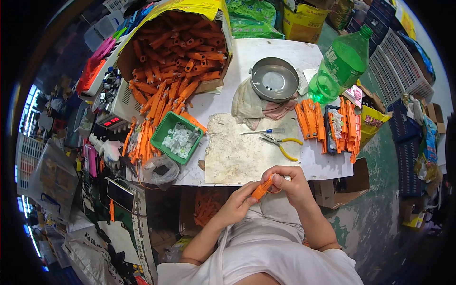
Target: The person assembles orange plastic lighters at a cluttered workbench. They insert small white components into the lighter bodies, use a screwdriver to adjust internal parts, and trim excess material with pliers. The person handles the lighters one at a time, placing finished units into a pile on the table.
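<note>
You have one orange part (262, 189) in work, above your lap, just off the table's near edge. Your left hand (236, 205) pinches its lower end from 8 o'clock; your right hand (292, 185) grasps its upper end from 3 o'clock. Both grips are closed on it, though your fingers hide what they are doing there.

Taking that part as the clock's centre, most of the work looks to be left, if the big heap (183, 52) at 11 o'clock, spilling from its box (190, 5), is waiting stock. The smaller stack (308, 121) between 1 and 2 may be the finished lot; which pile is which, you can't tell from here.

At 10 o'clock a green tray (165, 152) holds white bits (178, 139), with a clear bag (161, 171) just beside it. Toward 12 lie the screwdriver (275, 130) and the open pliers (277, 141), both on a stained board (225, 156) over the white table (247, 50). Beyond them sits a metal bowl (259, 88) on rags (247, 104), then a green bottle (339, 66) at 1.

Around you: a phone (120, 194) at 9, crates (396, 61) between 1 and 2, and worn green floor (351, 223) toward 4.
</note>
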The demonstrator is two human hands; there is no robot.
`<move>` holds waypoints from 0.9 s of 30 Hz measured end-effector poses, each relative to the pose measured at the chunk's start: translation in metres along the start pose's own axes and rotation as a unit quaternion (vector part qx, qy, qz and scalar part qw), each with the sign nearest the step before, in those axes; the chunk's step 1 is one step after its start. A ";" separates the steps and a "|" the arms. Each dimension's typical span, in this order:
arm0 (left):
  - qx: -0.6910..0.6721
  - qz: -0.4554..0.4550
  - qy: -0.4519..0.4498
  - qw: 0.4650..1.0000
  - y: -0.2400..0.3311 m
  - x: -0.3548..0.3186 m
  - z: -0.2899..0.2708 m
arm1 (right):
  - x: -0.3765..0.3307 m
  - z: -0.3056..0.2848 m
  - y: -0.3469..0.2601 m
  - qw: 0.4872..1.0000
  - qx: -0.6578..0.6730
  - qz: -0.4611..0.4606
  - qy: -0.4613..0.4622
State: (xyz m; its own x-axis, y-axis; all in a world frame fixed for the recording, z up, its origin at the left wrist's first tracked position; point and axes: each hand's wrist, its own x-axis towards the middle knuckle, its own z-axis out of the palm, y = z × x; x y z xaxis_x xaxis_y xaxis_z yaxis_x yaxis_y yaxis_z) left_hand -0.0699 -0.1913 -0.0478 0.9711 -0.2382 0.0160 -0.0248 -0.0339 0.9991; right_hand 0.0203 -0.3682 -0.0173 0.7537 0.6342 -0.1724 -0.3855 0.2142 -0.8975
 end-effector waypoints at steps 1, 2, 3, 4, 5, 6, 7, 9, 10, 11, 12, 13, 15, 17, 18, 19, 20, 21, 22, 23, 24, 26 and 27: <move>0.009 0.007 0.005 1.000 0.001 0.000 0.002 | -0.001 -0.001 0.002 1.000 0.010 -0.003 0.003; 0.004 -0.002 0.006 1.000 0.002 0.000 0.004 | -0.002 -0.001 0.003 1.000 0.014 -0.008 0.009; 0.000 -0.011 0.007 1.000 0.003 0.001 0.005 | -0.002 -0.001 0.005 1.000 0.019 -0.012 0.015; -0.004 -0.020 0.009 1.000 0.004 0.000 0.006 | -0.002 0.000 0.006 0.999 0.023 -0.017 0.020; -0.013 -0.023 0.011 1.000 0.003 0.000 0.007 | -0.002 -0.001 0.007 0.999 0.029 -0.010 0.020; -0.022 -0.027 0.013 0.999 0.000 0.000 0.008 | -0.001 -0.003 0.008 0.999 0.036 -0.004 0.021; -0.030 -0.030 0.016 0.999 -0.002 0.000 0.008 | 0.000 -0.003 0.008 0.999 0.042 0.002 0.020; -0.048 -0.042 0.017 0.998 -0.002 0.003 0.007 | 0.002 -0.002 0.006 0.998 0.041 0.017 0.036; -0.055 -0.048 0.019 0.997 -0.001 0.004 0.005 | 0.003 -0.001 0.005 0.998 0.042 0.025 0.043; -0.081 -0.063 0.021 0.994 -0.002 0.004 0.004 | 0.002 0.001 0.003 0.997 0.012 0.017 0.071; -0.107 -0.078 0.023 0.991 -0.003 0.004 0.003 | 0.001 0.004 0.001 0.995 -0.017 0.008 0.099; -0.134 -0.093 0.025 0.986 -0.003 0.004 0.002 | -0.002 0.006 0.002 0.991 -0.046 0.000 0.127; -0.208 -0.067 0.094 0.971 -0.004 0.013 0.000 | -0.004 -0.001 0.020 0.953 -0.248 -0.101 0.144; -0.284 -0.053 0.165 0.943 0.002 0.028 -0.002 | -0.009 0.000 0.033 0.879 -0.418 -0.179 0.143; -0.284 -0.048 0.184 0.940 0.003 0.034 -0.002 | -0.011 0.003 0.037 0.864 -0.445 -0.190 0.141; -0.284 -0.043 0.202 0.936 0.004 0.039 -0.002 | -0.012 0.007 0.039 0.847 -0.472 -0.201 0.140; -0.283 -0.038 0.220 0.933 0.005 0.042 -0.001 | -0.011 0.010 0.041 0.829 -0.498 -0.212 0.138; -0.290 -0.038 0.233 0.928 0.004 0.045 0.001 | -0.009 0.013 0.043 0.811 -0.512 -0.237 0.157; -0.291 -0.039 0.231 0.928 0.004 0.047 0.003 | -0.008 0.014 0.043 0.800 -0.525 -0.240 0.163; -0.291 -0.040 0.230 0.928 0.004 0.048 0.005 | -0.006 0.015 0.041 0.790 -0.537 -0.242 0.168; -0.292 -0.042 0.229 0.928 0.004 0.048 0.006 | -0.005 0.015 0.041 0.780 -0.550 -0.245 0.173; -0.282 -0.044 0.219 0.933 0.004 0.048 0.006 | -0.001 0.014 0.039 0.781 -0.547 -0.244 0.175; -0.277 -0.046 0.214 0.936 0.004 0.048 0.006 | 0.000 0.014 0.039 0.782 -0.546 -0.244 0.175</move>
State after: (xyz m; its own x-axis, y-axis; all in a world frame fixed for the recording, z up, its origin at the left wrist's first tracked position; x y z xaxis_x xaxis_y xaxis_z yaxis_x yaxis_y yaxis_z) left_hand -0.0245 -0.2088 -0.0433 0.9723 0.1558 -0.1745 0.0744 0.5011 0.8622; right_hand -0.0019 -0.3494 -0.0473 0.8424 0.3922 0.3694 0.5339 -0.5156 -0.6702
